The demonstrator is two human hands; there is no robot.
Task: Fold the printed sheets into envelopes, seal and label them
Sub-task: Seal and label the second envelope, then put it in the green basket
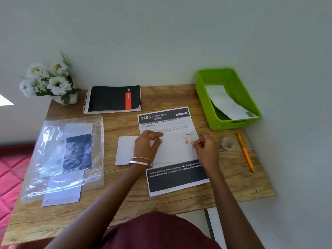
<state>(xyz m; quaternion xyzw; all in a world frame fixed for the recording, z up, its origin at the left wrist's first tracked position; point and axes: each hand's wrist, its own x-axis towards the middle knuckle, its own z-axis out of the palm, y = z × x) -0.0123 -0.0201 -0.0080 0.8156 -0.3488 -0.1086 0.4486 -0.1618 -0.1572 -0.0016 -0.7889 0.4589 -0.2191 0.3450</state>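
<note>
I see a wooden table (233, 184) with a matt, grained surface. The printed sheet (177, 182) on it is matt paper, as is the white envelope (125, 150). A glossy, crinkled clear plastic bag (53, 141) catches the light. The green basket (231, 97) is perforated plastic with a slight sheen. The notebook (111, 99) has a smooth black cover. A shiny metal bangle (142, 161) circles one wrist.

both hands (175, 146) cover the printed sheet's (167, 123) blurred middle text.
</note>
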